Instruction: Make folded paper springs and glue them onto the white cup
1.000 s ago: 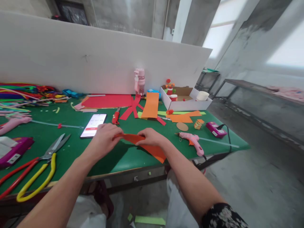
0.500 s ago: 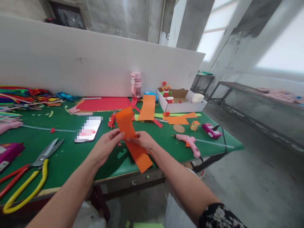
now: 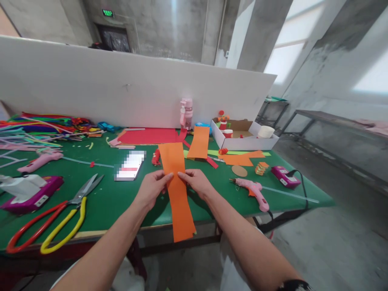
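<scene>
A long strip of orange paper (image 3: pixel 178 202) is held upright over the table's front edge. My left hand (image 3: pixel 154 186) pinches its left edge between thumb and fingers. On the opposite edge, my right hand (image 3: pixel 195 182) grips it the same way, so both thumbs lie on its face. The strip's lower end hangs past the table edge and has a small notch at its corner. Behind it stands a second, curved orange paper piece (image 3: pixel 199 142). A small red tool (image 3: pixel 156 157) lies just left of the strip, partly hidden by it.
Scissors (image 3: pixel 80 198) and a phone (image 3: pixel 130 165) lie to the left, near a purple power strip (image 3: pixel 38 196). On the right are a pink glue gun (image 3: pixel 253 190), a cardboard disc (image 3: pixel 239 171), and a white box (image 3: pixel 242 142). A pink bottle (image 3: pixel 186 113) stands at the back.
The orange strip has turned from slanted and bent to nearly flat, facing me. Both hands have shifted to opposite edges of it. My view has swung left, bringing more of the table's left side in.
</scene>
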{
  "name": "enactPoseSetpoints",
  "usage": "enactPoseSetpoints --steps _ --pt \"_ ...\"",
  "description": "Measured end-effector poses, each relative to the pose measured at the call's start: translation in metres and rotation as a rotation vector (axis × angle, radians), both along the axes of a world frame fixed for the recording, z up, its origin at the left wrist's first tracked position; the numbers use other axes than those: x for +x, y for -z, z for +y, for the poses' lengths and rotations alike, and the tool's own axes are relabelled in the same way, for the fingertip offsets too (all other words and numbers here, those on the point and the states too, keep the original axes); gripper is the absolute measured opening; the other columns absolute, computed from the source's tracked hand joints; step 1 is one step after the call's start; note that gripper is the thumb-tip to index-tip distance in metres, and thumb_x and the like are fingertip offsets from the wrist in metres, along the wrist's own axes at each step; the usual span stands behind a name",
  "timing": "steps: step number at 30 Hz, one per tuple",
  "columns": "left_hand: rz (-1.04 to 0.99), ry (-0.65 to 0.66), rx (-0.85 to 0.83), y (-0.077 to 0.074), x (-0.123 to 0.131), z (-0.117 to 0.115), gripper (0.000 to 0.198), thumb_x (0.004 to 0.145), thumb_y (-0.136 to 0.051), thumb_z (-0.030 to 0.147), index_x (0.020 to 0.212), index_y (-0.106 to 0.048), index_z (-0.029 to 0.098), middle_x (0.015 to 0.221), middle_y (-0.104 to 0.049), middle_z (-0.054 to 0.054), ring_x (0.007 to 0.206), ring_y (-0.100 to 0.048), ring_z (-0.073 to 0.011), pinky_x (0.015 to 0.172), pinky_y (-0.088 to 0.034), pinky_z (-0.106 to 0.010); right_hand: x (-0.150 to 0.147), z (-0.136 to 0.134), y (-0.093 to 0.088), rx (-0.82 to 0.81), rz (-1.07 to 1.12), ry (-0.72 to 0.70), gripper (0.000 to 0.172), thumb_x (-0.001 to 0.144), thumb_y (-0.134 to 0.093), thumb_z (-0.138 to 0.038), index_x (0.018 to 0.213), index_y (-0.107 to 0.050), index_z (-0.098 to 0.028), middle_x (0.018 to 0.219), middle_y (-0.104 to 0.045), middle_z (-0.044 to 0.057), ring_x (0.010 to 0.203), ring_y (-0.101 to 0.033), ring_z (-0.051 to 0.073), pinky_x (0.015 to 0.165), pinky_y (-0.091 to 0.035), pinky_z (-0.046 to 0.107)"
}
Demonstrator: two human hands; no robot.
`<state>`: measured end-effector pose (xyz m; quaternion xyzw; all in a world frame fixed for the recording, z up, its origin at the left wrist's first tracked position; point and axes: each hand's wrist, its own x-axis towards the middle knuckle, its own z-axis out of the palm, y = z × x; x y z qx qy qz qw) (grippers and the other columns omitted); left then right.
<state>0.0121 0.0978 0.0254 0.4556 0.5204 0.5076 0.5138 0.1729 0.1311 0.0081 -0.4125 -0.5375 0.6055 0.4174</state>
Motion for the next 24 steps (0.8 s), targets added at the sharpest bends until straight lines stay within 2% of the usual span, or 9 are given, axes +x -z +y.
enactPoseSetpoints --steps 6,9,13,16,18,19,21,22,24 --pt "0.002 0.007 0.006 0.003 -0.011 0.002 0.048 0.056 -0.08 0.054 0.082 -0.065 0.017 0.056 -0.06 0.004 0.042 -0.042 -0.0081 0.041 -0.029 -0.022 0.016 0.01 0.0 0.057 -0.068 0.055 0.038 0.075 -0.072 -0.053 0.085 -0.072 -0.017 0.081 -0.072 0.003 0.073 -0.064 0.016 0.068 -0.049 0.028" --pt "-0.003 0.006 0.022 0.0 -0.026 0.004 0.049 0.059 -0.078 0.054 0.089 -0.065 0.018 0.07 -0.069 0.0 0.055 -0.057 -0.014 0.051 -0.043 -0.025 0.028 0.017 -0.003 0.186 -0.397 0.007 0.026 0.089 -0.058 -0.038 0.096 -0.072 -0.017 0.084 -0.074 0.003 0.078 -0.068 0.018 0.068 -0.052 0.027" --pt "0.033 0.061 0.042 -0.009 -0.05 0.006 0.05 0.062 -0.078 0.055 0.097 -0.067 0.02 0.085 -0.075 -0.003 0.072 -0.067 -0.0198 0.065 -0.053 -0.031 0.048 0.035 -0.012 0.323 -0.774 0.038 0.018 0.088 -0.058 -0.023 0.096 -0.072 -0.017 0.085 -0.074 0.005 0.085 -0.069 0.021 0.078 -0.052 0.032" --pt "0.126 0.176 0.035 -0.014 -0.06 0.003 0.047 0.065 -0.078 0.054 0.096 -0.07 0.021 0.087 -0.076 -0.005 0.076 -0.068 -0.0216 0.07 -0.055 -0.034 0.056 0.042 -0.024 0.381 -0.89 0.202 0.035 0.087 -0.06 -0.02 0.121 -0.065 -0.013 0.114 -0.07 0.016 0.11 -0.062 0.031 0.097 -0.047 0.045" --pt "0.172 0.258 0.029 -0.014 -0.06 0.0 0.044 0.068 -0.075 0.054 0.097 -0.071 0.021 0.09 -0.077 -0.005 0.08 -0.069 -0.0229 0.074 -0.056 -0.036 0.052 0.036 -0.033 0.54 -0.975 0.25 0.054 0.088 -0.06 -0.02 0.141 -0.05 -0.013 0.142 -0.053 0.023 0.133 -0.048 0.035 0.11 -0.037 0.053" --pt "0.193 0.303 0.024 -0.014 -0.058 -0.001 0.043 0.069 -0.074 0.054 0.098 -0.071 0.022 0.091 -0.077 -0.006 0.082 -0.069 -0.0236 0.076 -0.056 -0.037 0.047 0.029 -0.037 0.681 -1.024 0.215 0.062 0.089 -0.06 -0.02 0.148 -0.043 -0.015 0.152 -0.043 0.023 0.141 -0.039 0.035 0.114 -0.031 0.054" --pt "0.246 0.41 0.026 -0.012 -0.054 -0.002 0.041 0.072 -0.071 0.053 0.098 -0.071 0.022 0.094 -0.076 -0.006 0.088 -0.069 -0.025 0.081 -0.055 -0.039 0.034 0.011 -0.041 1.002 -1.083 0.018 0.07 0.087 -0.063 -0.015 0.152 -0.04 -0.023 0.163 -0.03 0.014 0.15 -0.024 0.033 0.121 -0.022 0.054" --pt "0.284 0.468 0.042 -0.011 -0.052 -0.002 0.039 0.073 -0.069 0.053 0.099 -0.071 0.023 0.096 -0.076 -0.006 0.091 -0.068 -0.0254 0.083 -0.055 -0.04 0.026 0.002 -0.04 1.109 -1.086 -0.073 0.068 0.086 -0.063 -0.012 0.15 -0.044 -0.027 0.163 -0.032 0.01 0.152 -0.021 0.032 0.122 -0.017 0.056" --pt "0.409 0.558 0.088 -0.011 -0.051 0.0 0.036 0.077 -0.064 0.052 0.096 -0.069 0.022 0.097 -0.075 -0.006 0.094 -0.067 -0.0254 0.085 -0.053 -0.039 0.013 -0.015 -0.036 1.23 -1.066 -0.17 0.05 0.091 -0.056 -0.008 0.135 -0.059 -0.029 0.155 -0.047 0.004 0.149 -0.028 0.028 0.123 -0.015 0.057"
